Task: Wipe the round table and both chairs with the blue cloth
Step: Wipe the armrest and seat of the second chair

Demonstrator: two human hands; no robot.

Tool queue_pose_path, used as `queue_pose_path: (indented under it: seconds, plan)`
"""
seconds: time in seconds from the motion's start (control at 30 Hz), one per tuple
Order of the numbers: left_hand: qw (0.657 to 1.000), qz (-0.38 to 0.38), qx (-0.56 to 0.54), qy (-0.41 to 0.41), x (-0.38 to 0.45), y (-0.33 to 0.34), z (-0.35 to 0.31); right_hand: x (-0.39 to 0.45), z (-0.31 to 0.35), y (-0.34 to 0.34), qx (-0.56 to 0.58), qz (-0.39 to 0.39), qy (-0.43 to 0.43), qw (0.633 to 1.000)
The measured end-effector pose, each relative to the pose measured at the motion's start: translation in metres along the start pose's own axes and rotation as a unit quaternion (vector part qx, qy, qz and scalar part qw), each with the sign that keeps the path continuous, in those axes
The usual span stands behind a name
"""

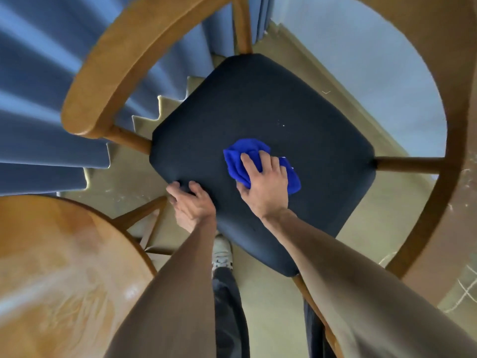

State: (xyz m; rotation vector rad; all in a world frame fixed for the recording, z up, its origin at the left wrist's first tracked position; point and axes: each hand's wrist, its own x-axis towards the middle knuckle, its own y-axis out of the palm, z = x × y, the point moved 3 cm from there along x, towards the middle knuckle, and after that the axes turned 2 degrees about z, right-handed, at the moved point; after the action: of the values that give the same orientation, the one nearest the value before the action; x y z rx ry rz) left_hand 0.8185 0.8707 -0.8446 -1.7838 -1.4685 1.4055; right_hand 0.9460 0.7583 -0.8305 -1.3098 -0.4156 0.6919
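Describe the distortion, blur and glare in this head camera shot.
Head view: strong wide-angle distortion bends the chair's wooden backrest into a sweeping arc; the round table at lower left is blurred and carries pale glare streaks; the blue cloth under the right hand and the dark seat look comparatively sharp.

The cloth (pixel 241 161) is bright royal blue, plain; the chair seat (pixel 258 109) is dark navy, unpatterned; the chair's curved frame (pixel 108 73) is honey-brown wood; the round bench (pixel 59 267) at near left is glossy orange-brown with pale streaks; the curtain (pixel 38 86) is grey-blue; the floor (pixel 382 200) is olive-tan.
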Motion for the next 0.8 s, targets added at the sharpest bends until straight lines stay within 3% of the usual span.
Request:
queue_pose_path:
  seconds: [0.17,0.3,0.4,0.57,0.7,0.8]
  plan:
    - [1.0,0.009,-0.016,0.001,0.012,0.0,0.003,0.05,0.074,0.016,0.026,0.036,-0.095,0.995]
    - [1.0,0.013,0.003,-0.018,0.013,0.002,0.0,0.079,0.068,0.023,0.012,-0.004,-0.139,0.99]
    - [0.999,0.015,0.04,-0.009,0.013,0.002,-0.003,0.087,0.048,0.022,0.031,-0.049,-0.022,0.998]
    - [0.995,0.015,0.096,0.024,0.012,0.002,-0.004,0.112,0.011,0.006,0.034,-0.05,0.128,0.99]
    - [0.962,-0.006,0.193,0.195,0.019,0.007,-0.027,0.111,-0.053,-0.006,0.039,-0.098,0.279,0.954]
    - [0.93,0.009,0.22,0.295,0.025,0.009,-0.054,0.085,-0.06,-0.003,0.017,-0.084,0.278,0.957]
